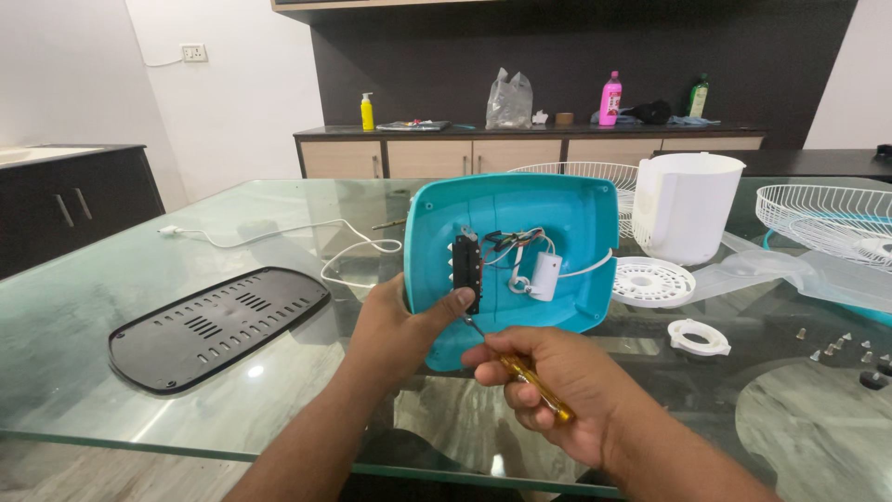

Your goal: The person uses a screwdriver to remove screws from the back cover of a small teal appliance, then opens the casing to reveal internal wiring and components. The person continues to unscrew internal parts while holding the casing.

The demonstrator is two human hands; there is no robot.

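Observation:
My left hand (401, 327) grips the left edge of a turquoise plastic fan base (567, 218), held upright with its hollow inside facing me. My thumb presses on a black switch block (466, 265) mounted inside it. Coloured wires run from the block to a small white capacitor (545, 276). My right hand (548, 381) holds a small screwdriver with a yellow handle (534, 381). Its metal tip points up at the bottom of the switch block.
A black vented bottom cover (214, 325) lies on the glass table (111, 279) at left, with a white power cord (279, 237) behind. White fan housing (686, 206), wire grilles (822, 218), round white parts (653, 282) and loose screws (836, 346) sit at right.

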